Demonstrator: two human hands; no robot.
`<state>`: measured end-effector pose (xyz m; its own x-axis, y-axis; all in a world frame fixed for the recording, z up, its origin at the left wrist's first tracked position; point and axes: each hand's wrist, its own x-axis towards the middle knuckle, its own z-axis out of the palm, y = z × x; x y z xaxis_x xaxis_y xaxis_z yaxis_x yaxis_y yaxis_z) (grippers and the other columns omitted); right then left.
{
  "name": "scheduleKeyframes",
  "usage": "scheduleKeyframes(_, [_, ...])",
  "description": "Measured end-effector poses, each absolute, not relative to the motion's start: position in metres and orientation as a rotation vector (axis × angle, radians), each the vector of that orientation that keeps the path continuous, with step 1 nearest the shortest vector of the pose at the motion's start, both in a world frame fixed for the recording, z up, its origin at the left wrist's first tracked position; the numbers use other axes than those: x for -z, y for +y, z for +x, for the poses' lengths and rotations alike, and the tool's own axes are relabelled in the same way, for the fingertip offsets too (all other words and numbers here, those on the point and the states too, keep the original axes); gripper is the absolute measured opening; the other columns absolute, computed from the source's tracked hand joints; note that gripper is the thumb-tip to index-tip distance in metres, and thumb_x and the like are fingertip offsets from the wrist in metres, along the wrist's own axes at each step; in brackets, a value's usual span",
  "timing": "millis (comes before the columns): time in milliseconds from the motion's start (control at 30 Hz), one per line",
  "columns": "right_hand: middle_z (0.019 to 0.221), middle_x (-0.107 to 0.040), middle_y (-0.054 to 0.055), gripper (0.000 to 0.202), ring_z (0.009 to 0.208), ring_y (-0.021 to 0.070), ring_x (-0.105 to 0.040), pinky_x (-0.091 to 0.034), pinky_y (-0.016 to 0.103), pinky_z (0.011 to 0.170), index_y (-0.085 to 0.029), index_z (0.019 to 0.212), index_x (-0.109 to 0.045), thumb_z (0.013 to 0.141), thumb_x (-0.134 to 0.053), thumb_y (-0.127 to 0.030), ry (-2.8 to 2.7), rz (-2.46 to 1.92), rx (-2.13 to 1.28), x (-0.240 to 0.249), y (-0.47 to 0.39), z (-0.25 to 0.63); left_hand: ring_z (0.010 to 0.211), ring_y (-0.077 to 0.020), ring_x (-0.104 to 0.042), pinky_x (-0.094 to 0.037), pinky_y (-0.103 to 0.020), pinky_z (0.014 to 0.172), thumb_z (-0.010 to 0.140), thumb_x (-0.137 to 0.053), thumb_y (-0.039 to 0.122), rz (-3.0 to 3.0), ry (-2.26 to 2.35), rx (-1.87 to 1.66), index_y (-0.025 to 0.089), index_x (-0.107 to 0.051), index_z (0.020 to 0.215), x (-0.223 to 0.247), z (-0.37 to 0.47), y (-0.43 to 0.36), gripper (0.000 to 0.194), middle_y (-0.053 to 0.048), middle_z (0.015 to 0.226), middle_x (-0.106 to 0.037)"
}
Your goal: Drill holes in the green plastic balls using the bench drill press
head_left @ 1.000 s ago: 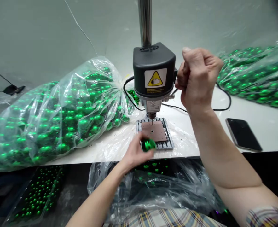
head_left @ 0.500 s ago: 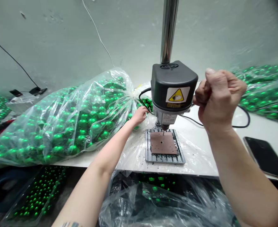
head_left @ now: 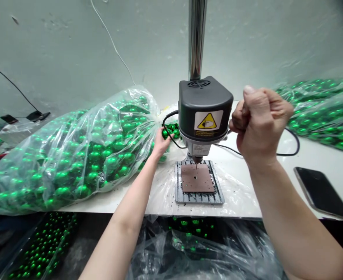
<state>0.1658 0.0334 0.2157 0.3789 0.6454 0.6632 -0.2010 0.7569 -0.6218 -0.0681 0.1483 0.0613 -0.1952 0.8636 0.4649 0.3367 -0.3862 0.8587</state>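
My left hand (head_left: 161,142) is at the small green balls (head_left: 172,131) behind and left of the drill press, its fingers curled round something green. My right hand (head_left: 260,120) is a fist at the right side of the black drill press head (head_left: 205,109), around what looks like its lever, mostly hidden by the fingers. Below the head, the thin bit (head_left: 196,166) stands over a brown square plate (head_left: 199,183) with a dark hole. This plate lies on the grey slotted base (head_left: 179,197), among dark shavings.
A big clear bag of green balls (head_left: 95,155) fills the left of the white table (head_left: 244,202). More bagged balls (head_left: 329,116) lie at the right, behind a phone (head_left: 323,190). A black cable (head_left: 231,147) runs behind the press. Under the table edge hangs clear plastic (head_left: 206,252).
The view has shifted, so the press appears further left. My left hand has shifted slightly at the green balls, with its fingers now more visible. My right hand keeps its grip beside the head.
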Motion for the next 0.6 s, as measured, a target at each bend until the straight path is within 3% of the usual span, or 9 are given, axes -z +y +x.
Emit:
scheduleKeyframes(133, [0.043,-0.034,-0.005,0.042,0.035,0.0080,-0.024,-0.016,0.030,0.033,-0.023,0.051,-0.041,0.085,-0.064,-0.022,-1.052,-0.460,-0.556,-0.216,0.033,0.165,0.100,-0.0181,-0.069,-0.055,-0.028,0.082,0.082,-0.075,0.038,1.186,1.222,-1.788,0.023,-0.054,0.132,-0.075,-0.093,0.093,0.057,-0.008,0.118,-0.068])
scheduleKeyframes(267, [0.045,-0.032,-0.005,0.043,0.035,0.0085,-0.025,-0.018,0.029,0.032,-0.024,0.052,-0.040,0.087,-0.065,-0.024,-1.085,-0.473,-0.516,-0.214,0.036,0.166,0.091,-0.0220,-0.073,-0.055,-0.028,0.067,0.085,-0.072,0.043,0.802,0.956,-1.486,0.020,-0.057,0.128,-0.082,-0.096,0.032,0.051,-0.011,0.112,-0.072])
scheduleKeyframes(367, [0.046,-0.030,-0.005,0.045,0.035,0.0081,-0.026,-0.019,0.027,0.031,-0.023,0.053,-0.038,0.088,-0.065,-0.027,-1.103,-0.473,-0.474,-0.212,0.038,0.166,0.095,-0.0233,-0.073,-0.057,-0.031,0.079,0.087,-0.070,0.037,0.604,0.809,-1.266,0.012,-0.063,0.118,-0.082,-0.085,0.002,0.041,-0.015,0.111,-0.073])
scheduleKeyframes(433, [0.046,-0.030,-0.006,0.045,0.034,0.0078,-0.027,-0.019,0.027,0.031,-0.023,0.053,-0.039,0.088,-0.067,-0.029,-1.094,-0.454,-0.481,-0.212,0.039,0.167,0.098,-0.0215,-0.072,-0.057,-0.034,0.090,0.084,-0.073,0.028,0.561,0.774,-1.265,0.013,-0.063,0.118,-0.077,-0.076,-0.009,0.038,-0.012,0.111,-0.073])
scheduleKeyframes(533, [0.045,-0.032,-0.006,0.046,0.033,0.0073,-0.028,-0.018,0.027,0.030,-0.023,0.054,-0.040,0.087,-0.069,-0.035,-1.091,-0.450,-0.513,-0.212,0.040,0.167,0.095,-0.0184,-0.072,-0.055,-0.037,0.096,0.075,-0.082,0.016,0.647,0.812,-1.315,0.019,-0.062,0.122,-0.068,-0.064,-0.018,0.052,-0.006,0.110,-0.073])
scheduleKeyframes(600, [0.045,-0.034,-0.007,0.049,0.033,0.0072,-0.028,-0.018,0.027,0.030,-0.023,0.055,-0.039,0.087,-0.071,-0.041,-1.096,-0.457,-0.518,-0.212,0.040,0.167,0.092,-0.0190,-0.073,-0.057,-0.035,0.090,0.071,-0.087,0.018,0.710,0.841,-1.273,0.021,-0.060,0.125,-0.063,-0.057,-0.021,0.061,-0.005,0.110,-0.073])
